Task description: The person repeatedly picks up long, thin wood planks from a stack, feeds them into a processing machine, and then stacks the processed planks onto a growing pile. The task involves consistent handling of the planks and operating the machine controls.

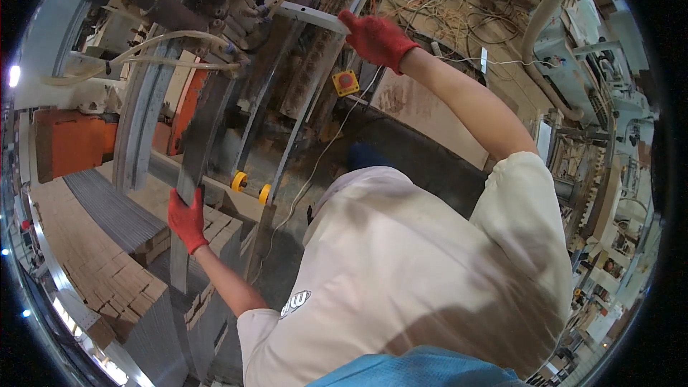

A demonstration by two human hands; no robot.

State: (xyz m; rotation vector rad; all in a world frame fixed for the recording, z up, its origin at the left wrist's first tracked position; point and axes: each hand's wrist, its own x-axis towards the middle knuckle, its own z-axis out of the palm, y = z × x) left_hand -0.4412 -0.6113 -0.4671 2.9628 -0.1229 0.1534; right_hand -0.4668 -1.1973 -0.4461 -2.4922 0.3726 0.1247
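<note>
My left hand (188,221), in a red glove, is closed across a long, narrow grey board (197,150), thumb at one edge and fingers at the other. The board slants from the machine down past the stacked strips. My right hand (380,41), also red-gloved, reaches out to the far right and is closed on the end of a pale metal bar (312,16) that crosses the machine rails. Below this bar, an emergency-stop button (346,83), red on a yellow box, sits beside the rails.
Stacks of brown and grey strips (115,244) stand at the left. Two yellow rollers (252,188) sit at the near rail ends. A white cable (315,172) hangs toward the floor. Hoses (165,46) run at upper left; tangled cords (451,11) lie at upper right.
</note>
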